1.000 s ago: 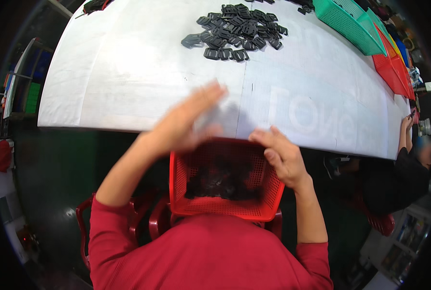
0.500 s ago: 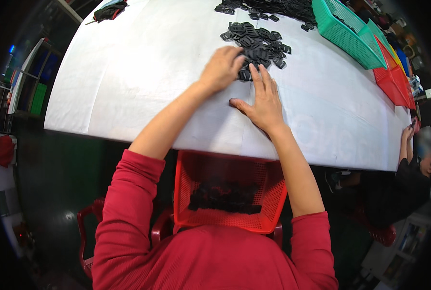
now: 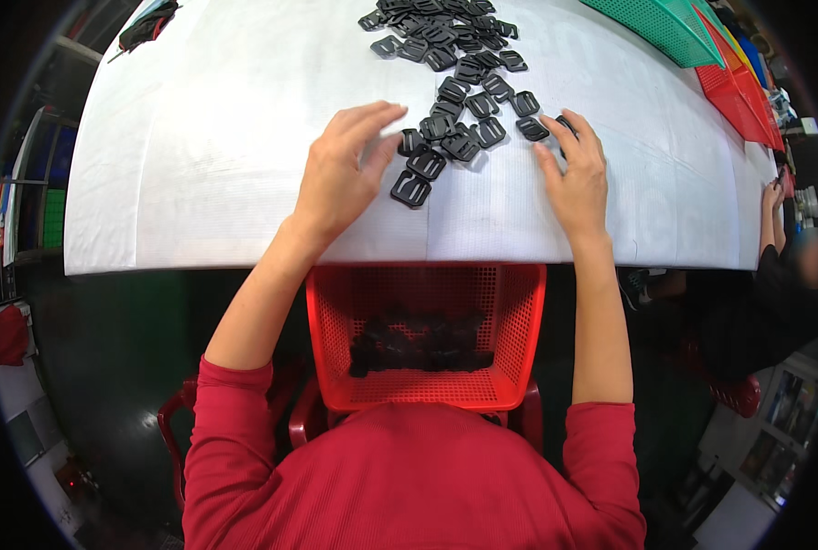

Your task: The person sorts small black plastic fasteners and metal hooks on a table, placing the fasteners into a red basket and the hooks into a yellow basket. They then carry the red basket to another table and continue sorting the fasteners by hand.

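Black plastic strap buckles point(image 3: 461, 145) lie loosely spread on the white-covered table in front of me, trailing back to a denser pile of buckles point(image 3: 436, 23). My left hand point(image 3: 340, 170) hovers at the left side of the spread, open, thumb and fingers apart and nothing in it. On the other side, my right hand point(image 3: 576, 174) is open with fingers parted. Its fingertips are at a dark buckle point(image 3: 566, 121) that they partly hide, beside another buckle point(image 3: 532, 128). Whether they touch either one, I cannot tell.
Below the table's near edge, a red perforated basket point(image 3: 517, 344) holds dark pieces point(image 3: 418, 344). A green basket point(image 3: 675, 27) and a red basket point(image 3: 739, 92) stand at the far right. Another person point(image 3: 748, 312) sits at the right edge. Dark cloth point(image 3: 148, 26) lies far left.
My hands have moved apart and nearer to me, left hand leftward and right hand rightward. Buckles from the small pile are now spread out toward me. The view has shifted slightly.
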Demonstrator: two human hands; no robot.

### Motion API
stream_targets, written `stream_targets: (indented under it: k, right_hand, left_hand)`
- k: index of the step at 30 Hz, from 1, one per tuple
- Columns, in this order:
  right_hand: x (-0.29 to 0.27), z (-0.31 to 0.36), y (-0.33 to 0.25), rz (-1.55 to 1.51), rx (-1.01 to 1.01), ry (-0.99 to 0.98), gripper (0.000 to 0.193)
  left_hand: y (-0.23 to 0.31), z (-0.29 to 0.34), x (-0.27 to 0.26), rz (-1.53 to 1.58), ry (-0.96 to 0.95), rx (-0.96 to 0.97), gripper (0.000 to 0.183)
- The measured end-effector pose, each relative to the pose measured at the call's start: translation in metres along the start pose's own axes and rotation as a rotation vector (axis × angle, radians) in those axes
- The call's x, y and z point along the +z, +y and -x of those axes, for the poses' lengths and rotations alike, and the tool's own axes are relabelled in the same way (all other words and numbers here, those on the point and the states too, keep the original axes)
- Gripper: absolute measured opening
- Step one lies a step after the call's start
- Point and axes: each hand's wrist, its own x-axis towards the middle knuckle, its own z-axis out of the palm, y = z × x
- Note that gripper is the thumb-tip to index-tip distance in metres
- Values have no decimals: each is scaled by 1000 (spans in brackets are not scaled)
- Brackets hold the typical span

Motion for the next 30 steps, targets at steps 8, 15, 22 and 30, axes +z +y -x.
stream_targets:
  k: [8,15,22,30]
  right_hand:
    - [19,0,-59,-67,-279,-93,24]
    - [-28,10,-52,-572,542,-602,23]
    - [20,-5,-59,-85,-297,-96,23]
    - [0,-1,-59,-420,67,-404,17]
  left_hand:
    - [15,45,6,-302,-107,203,36]
    - [6,70,-27,-361,-220,244,36]
    - [20,20,6,-342,-95,337,26]
    - [27,26,-2,59,-345,-176,27]
